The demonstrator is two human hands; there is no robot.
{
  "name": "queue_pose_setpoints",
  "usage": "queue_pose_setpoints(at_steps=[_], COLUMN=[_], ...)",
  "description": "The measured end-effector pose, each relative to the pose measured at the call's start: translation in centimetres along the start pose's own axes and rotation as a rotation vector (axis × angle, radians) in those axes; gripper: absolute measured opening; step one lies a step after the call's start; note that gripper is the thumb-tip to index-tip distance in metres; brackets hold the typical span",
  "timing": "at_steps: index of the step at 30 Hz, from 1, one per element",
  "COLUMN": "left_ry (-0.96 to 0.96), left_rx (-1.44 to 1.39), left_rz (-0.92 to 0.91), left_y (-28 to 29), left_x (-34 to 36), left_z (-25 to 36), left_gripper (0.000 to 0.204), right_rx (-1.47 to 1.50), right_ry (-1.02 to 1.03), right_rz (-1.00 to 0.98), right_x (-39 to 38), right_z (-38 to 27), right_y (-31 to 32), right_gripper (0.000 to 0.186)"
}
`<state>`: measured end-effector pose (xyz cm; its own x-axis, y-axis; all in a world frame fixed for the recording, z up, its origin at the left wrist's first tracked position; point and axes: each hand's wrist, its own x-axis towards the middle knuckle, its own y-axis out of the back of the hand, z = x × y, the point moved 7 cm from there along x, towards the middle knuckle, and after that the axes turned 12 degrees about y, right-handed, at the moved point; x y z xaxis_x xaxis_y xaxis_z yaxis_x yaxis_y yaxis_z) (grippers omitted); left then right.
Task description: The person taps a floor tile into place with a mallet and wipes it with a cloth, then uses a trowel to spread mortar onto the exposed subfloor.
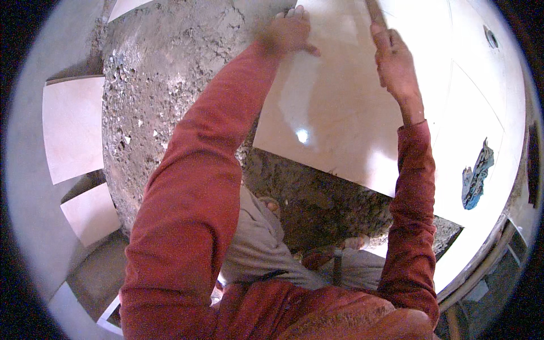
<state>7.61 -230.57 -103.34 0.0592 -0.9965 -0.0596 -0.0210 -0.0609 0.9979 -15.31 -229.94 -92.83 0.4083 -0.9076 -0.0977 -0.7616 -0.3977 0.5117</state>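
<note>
A large glossy cream floor tile (334, 107) lies in front of me, its near edge over rough dark mortar. My left hand (290, 33) rests flat on the tile's far left edge, fingers stretched forward and thumb out to the side. Above the right part of the tile, my right hand (395, 62) is closed around a wooden handle (375, 12). The far end of that handle runs out of the top of the picture, so the kind of tool cannot be told.
Rough grey mortar (153, 85) with loose chips spreads to the left. Beyond it, cut tile pieces (73, 130) lean along the left side. A crumpled blue cloth or wrapper (477, 178) lies on the bright tiles at right, near a round drain (491, 37). My bent legs (255, 232) are close below.
</note>
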Motion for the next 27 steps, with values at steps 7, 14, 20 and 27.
queue_pose_setpoints(at_steps=[7,14,20,27], left_ry=[0.034,0.038,0.072,0.023], left_rx=[0.026,0.0,0.027,0.022], left_rz=[-0.243,-0.067,-0.087,0.027], left_y=[0.7,0.0,-1.1,-0.7], left_x=[0.9,0.4,0.3,-0.3], left_z=[2.3,0.4,0.0,-0.1], left_gripper=[0.119,0.116,0.116,0.111], right_rx=[-0.263,-0.207,-0.111,-0.225], right_ry=[0.204,0.235,0.022,0.025], right_rz=[0.141,0.222,0.11,0.052], right_x=[1.7,0.1,-0.3,-0.1], right_z=[6.9,2.9,2.2,7.1], right_y=[-1.7,-0.7,0.5,-0.6], right_gripper=[0.06,0.052,0.06,0.059])
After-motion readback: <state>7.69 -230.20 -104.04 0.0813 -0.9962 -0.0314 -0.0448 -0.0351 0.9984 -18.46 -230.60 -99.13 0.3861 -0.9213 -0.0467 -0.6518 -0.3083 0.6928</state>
